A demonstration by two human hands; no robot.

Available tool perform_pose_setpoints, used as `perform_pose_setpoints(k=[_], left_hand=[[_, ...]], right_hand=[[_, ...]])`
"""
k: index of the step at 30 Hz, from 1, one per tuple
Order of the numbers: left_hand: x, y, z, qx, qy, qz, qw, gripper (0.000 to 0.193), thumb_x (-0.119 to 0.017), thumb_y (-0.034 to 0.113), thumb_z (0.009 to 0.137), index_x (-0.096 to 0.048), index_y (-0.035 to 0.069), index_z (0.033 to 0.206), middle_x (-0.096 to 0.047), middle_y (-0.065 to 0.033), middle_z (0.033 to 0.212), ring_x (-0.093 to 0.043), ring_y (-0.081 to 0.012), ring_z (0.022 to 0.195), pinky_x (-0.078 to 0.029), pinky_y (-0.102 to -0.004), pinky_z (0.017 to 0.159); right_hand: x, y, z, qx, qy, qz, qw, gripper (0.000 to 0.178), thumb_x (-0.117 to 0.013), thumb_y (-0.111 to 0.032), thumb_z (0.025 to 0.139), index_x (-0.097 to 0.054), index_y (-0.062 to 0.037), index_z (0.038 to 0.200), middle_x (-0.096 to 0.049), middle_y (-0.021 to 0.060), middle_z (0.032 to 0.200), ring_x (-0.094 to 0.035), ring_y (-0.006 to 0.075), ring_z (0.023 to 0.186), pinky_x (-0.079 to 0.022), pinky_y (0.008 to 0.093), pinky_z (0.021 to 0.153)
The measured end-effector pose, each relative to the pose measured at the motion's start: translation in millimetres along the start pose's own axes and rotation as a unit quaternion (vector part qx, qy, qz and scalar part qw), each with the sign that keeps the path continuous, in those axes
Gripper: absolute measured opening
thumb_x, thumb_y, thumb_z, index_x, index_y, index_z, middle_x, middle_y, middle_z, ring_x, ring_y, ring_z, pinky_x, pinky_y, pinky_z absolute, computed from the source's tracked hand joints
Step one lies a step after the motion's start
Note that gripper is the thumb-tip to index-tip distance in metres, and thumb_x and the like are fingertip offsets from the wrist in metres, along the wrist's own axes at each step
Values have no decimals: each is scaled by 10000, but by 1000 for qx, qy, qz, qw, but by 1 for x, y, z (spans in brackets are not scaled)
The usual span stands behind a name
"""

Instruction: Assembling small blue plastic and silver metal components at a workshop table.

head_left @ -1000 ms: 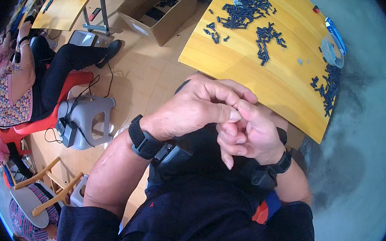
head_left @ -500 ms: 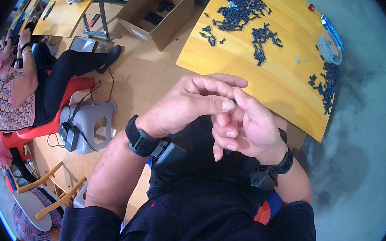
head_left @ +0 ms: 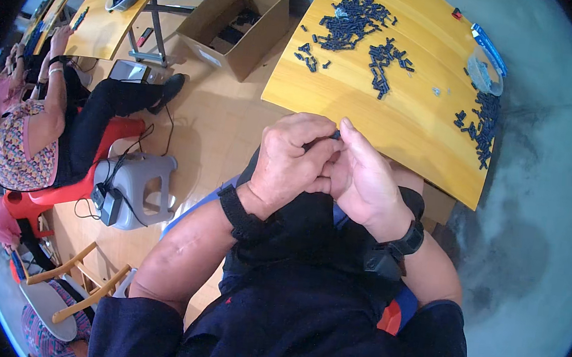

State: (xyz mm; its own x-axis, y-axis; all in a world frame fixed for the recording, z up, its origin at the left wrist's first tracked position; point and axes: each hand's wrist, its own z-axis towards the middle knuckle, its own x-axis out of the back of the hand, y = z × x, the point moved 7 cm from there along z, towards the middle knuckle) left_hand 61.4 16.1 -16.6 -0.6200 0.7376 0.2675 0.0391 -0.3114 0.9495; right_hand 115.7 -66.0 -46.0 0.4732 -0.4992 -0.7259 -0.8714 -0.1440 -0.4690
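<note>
My left hand [head_left: 292,155] is closed round a small black plastic part [head_left: 335,135], one end of which shows at the fingertips. The rest of that part is hidden by my fingers. My right hand [head_left: 372,187] presses against it from the other side, thumb up along the part's end and fingers curled beneath. Both hands meet over my lap, just short of the table's near edge. On the yellow wooden table [head_left: 335,94] lie a large heap of similar black parts [head_left: 349,23], a smaller cluster [head_left: 384,64] and a third pile [head_left: 485,125] at the right edge.
A clear plastic tub [head_left: 482,70] and a blue-and-white long box [head_left: 489,48] are at the table's far right. Left of the table stands an open cardboard box [head_left: 235,29]. Further left, a person [head_left: 36,130] sits by another table, near a grey stool [head_left: 137,188] with cables.
My left hand has rolled over, its back now turned up and its fingers wrapped round the part. My right hand has turned too, thumb raised. The seated person's arm has shifted.
</note>
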Motion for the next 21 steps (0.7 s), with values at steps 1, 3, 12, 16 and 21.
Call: perform_pose_setpoints(k=[1,3,12,16,21], left_hand=[[1,3,0,1,17,-9,1000,159,-673,-15,774,-673,-19,934,-653,-104,881,-630,-160,768,-508,-277,676],[4,6,-1,1,34,-15,999,140,-663,-10,784,-674,-23,923,-656,-115,878,-634,-168,772,-510,-276,682],[-1,17,1,15,-2,-77,997,134,-592,-16,845,-652,-46,961,-640,-100,981,-616,-157,873,-503,-271,730],[-17,26,-4,63,-95,-122,986,126,-563,-10,882,-644,-48,970,-619,-94,1038,-599,-152,904,-486,-266,779],[-37,36,-11,57,-139,-137,979,122,-542,-5,905,-640,-40,968,-614,-93,1043,-593,-154,909,-478,-277,795]], right_hand=[[-5,-3,-1,11,6,5,1000,356,-406,-412,991,-496,-96,1129,-598,73,933,-633,199,788,-563,360,681],[-9,-3,-1,22,11,12,1000,357,-408,-416,990,-497,-100,1131,-596,75,947,-631,207,830,-557,371,708],[-7,-8,-12,-5,-46,42,998,371,-441,-437,971,-511,-95,1097,-603,66,922,-632,187,808,-566,364,675],[8,-13,-22,3,-42,-2,999,351,-481,-413,958,-556,-71,928,-593,39,723,-610,151,597,-562,318,506],[25,-21,-41,9,-21,-43,999,371,-515,-400,943,-565,-57,810,-532,22,557,-537,141,405,-527,301,392]])
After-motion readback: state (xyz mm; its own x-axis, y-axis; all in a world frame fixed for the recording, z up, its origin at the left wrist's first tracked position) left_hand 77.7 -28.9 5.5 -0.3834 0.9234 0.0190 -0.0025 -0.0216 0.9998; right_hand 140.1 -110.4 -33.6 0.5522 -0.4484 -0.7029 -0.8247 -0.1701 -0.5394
